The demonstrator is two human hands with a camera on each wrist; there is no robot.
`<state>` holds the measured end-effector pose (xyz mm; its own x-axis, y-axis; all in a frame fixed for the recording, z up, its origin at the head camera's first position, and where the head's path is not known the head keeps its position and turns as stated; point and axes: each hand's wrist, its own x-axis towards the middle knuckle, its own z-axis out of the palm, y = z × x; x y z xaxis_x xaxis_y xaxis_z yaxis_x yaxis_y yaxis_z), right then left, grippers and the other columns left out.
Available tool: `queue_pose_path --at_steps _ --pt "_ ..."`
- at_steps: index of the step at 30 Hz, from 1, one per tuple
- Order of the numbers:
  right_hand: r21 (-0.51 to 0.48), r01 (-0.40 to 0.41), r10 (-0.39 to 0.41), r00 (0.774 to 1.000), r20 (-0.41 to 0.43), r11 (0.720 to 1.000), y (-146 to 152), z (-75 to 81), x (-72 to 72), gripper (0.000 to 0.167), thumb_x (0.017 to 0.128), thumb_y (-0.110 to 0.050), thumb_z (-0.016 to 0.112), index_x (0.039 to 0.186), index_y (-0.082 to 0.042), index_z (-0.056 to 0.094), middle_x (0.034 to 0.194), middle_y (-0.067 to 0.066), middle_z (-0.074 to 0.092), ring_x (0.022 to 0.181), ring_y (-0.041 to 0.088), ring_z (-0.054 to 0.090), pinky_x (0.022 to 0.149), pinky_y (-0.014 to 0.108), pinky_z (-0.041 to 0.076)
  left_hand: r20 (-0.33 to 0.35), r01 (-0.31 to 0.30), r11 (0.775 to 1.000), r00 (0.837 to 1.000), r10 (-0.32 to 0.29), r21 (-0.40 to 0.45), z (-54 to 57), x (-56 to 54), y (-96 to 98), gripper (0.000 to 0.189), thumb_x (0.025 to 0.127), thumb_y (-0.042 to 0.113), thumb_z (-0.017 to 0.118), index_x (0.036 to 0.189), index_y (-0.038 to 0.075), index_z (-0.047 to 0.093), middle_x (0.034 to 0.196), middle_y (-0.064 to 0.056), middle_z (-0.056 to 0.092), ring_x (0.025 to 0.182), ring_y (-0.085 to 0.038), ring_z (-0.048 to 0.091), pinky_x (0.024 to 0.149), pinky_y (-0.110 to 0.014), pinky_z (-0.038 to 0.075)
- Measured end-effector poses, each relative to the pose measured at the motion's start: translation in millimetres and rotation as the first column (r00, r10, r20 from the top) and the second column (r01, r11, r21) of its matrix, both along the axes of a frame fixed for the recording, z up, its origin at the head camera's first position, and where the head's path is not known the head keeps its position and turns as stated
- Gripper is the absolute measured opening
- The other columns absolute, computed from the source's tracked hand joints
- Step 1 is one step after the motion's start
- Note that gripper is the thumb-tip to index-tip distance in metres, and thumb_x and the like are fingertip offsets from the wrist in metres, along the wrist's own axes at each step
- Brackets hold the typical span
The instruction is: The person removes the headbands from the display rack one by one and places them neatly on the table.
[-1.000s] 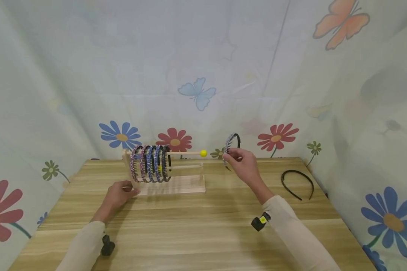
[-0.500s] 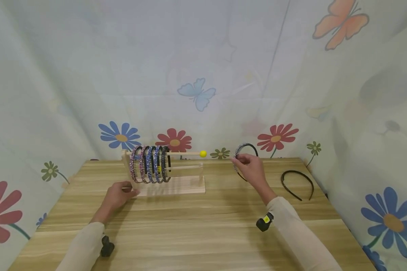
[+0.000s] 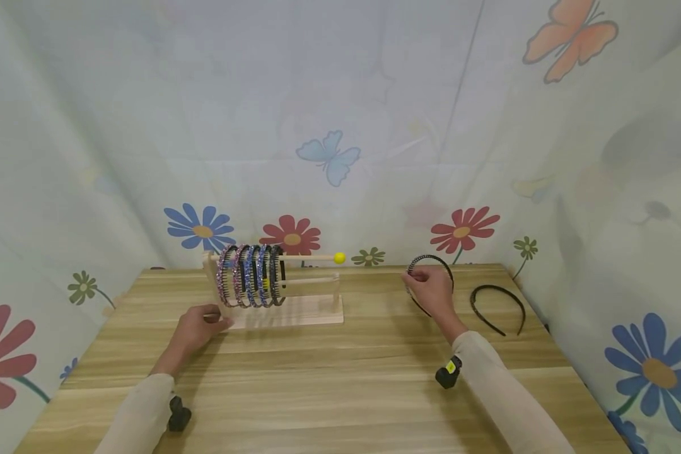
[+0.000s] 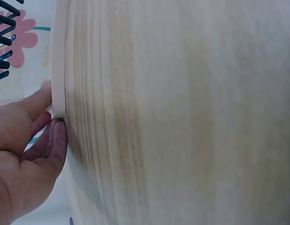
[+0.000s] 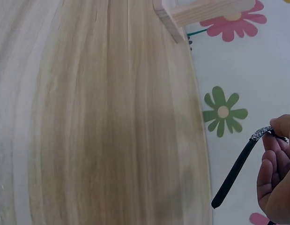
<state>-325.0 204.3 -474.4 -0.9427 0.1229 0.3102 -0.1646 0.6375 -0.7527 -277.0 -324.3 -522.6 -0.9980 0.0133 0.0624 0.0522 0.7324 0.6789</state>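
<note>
In the head view, my left hand (image 3: pixel 195 329) grips the left end of a pale wooden headband stand (image 3: pixel 312 312) at its base. The left wrist view shows the thumb and fingers at the corner of that base (image 4: pixel 59 70). Several beaded, toothed headbands (image 3: pixel 251 277), pink, blue and black, hang in a row on the stand. To the right of it, my right hand (image 3: pixel 433 293) pinches a dark headband between thumb and fingers. That headband (image 5: pixel 233 173) has a glittery grey section at the fingertips and a plain black end pointing down; the hand partly covers it.
A yellow ball (image 3: pixel 339 258) caps the stand's upper rod, on the right. Another black headband (image 3: pixel 498 287) lies on the wooden table (image 3: pixel 340 391) to the right of my right hand. Flowered cloth (image 3: pixel 340 202) hangs behind and at both sides.
My right hand has moved right and lower with the headband, away from the stand. The headband has turned so its arch shows wider. My left hand stays at the stand's base.
</note>
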Motion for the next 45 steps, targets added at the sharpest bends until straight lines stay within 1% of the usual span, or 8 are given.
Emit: queue_pose_path --at_steps 3,7,13,17,25,31,38,45 --pt "-0.005 0.017 -0.017 0.999 0.046 1.000 5.0 -3.6 -1.0 0.025 0.092 -0.032 0.078 0.101 -0.009 0.081 0.098 0.010 0.078 0.093 0.026 0.074 0.083 0.045 0.059 0.003 0.001 1.000 1.000 -0.001 0.002 -0.9 -0.5 0.0 0.048 0.093 0.027 0.077 0.124 -0.009 0.067 0.119 -0.027 0.071 0.109 -0.042 0.070 0.089 -0.051 0.058" --pt "-0.006 0.039 -0.039 0.996 0.083 0.999 12.5 -9.0 -2.4 0.028 0.093 -0.033 0.077 0.102 -0.007 0.080 0.098 0.011 0.078 0.092 0.026 0.074 0.082 0.045 0.060 0.000 0.001 1.000 1.000 -0.001 0.004 -1.9 -1.1 -0.5 0.048 0.094 0.027 0.076 0.125 -0.008 0.067 0.120 -0.027 0.070 0.109 -0.041 0.070 0.089 -0.051 0.058" --pt "0.023 0.034 -0.035 0.996 0.084 0.999 22.7 -17.7 -3.6 0.025 0.093 -0.030 0.076 0.100 -0.007 0.081 0.096 0.011 0.078 0.090 0.027 0.072 0.081 0.047 0.058 0.001 -0.001 1.000 1.000 0.001 0.005 0.2 1.0 0.6 0.048 0.094 0.027 0.077 0.124 -0.009 0.067 0.119 -0.027 0.070 0.109 -0.041 0.070 0.087 -0.051 0.058" --pt "0.047 0.023 -0.027 0.994 0.103 0.999 27.2 -19.4 -2.3 0.026 0.094 -0.030 0.076 0.101 -0.006 0.080 0.099 0.013 0.077 0.091 0.028 0.072 0.083 0.048 0.058 0.001 -0.004 1.000 1.000 0.004 0.006 2.7 2.3 1.9 0.049 0.093 0.026 0.077 0.124 -0.010 0.067 0.119 -0.028 0.070 0.108 -0.042 0.070 0.087 -0.051 0.058" --pt "0.065 0.049 -0.059 0.983 0.174 0.997 32.2 -24.3 -1.8 0.029 0.092 -0.032 0.076 0.103 -0.005 0.080 0.099 0.012 0.078 0.091 0.028 0.072 0.083 0.047 0.057 -0.004 -0.007 1.000 1.000 0.007 0.012 2.0 2.6 2.2 0.047 0.093 0.025 0.078 0.124 -0.010 0.067 0.119 -0.027 0.070 0.108 -0.041 0.070 0.088 -0.050 0.058" --pt "0.079 0.045 -0.062 0.974 0.219 0.996 35.1 -26.6 -0.2 0.031 0.093 -0.033 0.074 0.105 -0.005 0.079 0.104 0.014 0.077 0.095 0.030 0.071 0.086 0.049 0.056 -0.001 -0.006 1.000 1.000 0.006 0.005 1.6 1.9 2.1 0.048 0.093 0.025 0.078 0.124 -0.010 0.067 0.118 -0.027 0.071 0.108 -0.041 0.070 0.087 -0.050 0.058" --pt "0.084 0.019 -0.038 0.971 0.234 0.996 36.8 -29.8 -0.6 0.033 0.096 -0.036 0.071 0.107 -0.006 0.080 0.105 0.013 0.077 0.094 0.030 0.071 0.085 0.049 0.056 0.000 -0.008 1.000 1.000 0.008 -0.006 -0.6 0.3 0.7 0.048 0.093 0.026 0.078 0.123 -0.010 0.067 0.118 -0.028 0.071 0.107 -0.041 0.071 0.087 -0.050 0.059" --pt "0.091 0.017 -0.038 0.970 0.239 0.996 36.6 -30.5 0.4 0.038 0.096 -0.039 0.070 0.111 -0.005 0.079 0.108 0.014 0.077 0.099 0.033 0.070 0.086 0.050 0.056 -0.004 -0.005 1.000 1.000 0.005 0.002 0.1 1.4 1.0 0.047 0.093 0.026 0.077 0.123 -0.009 0.068 0.117 -0.027 0.071 0.107 -0.041 0.071 0.088 -0.051 0.058"
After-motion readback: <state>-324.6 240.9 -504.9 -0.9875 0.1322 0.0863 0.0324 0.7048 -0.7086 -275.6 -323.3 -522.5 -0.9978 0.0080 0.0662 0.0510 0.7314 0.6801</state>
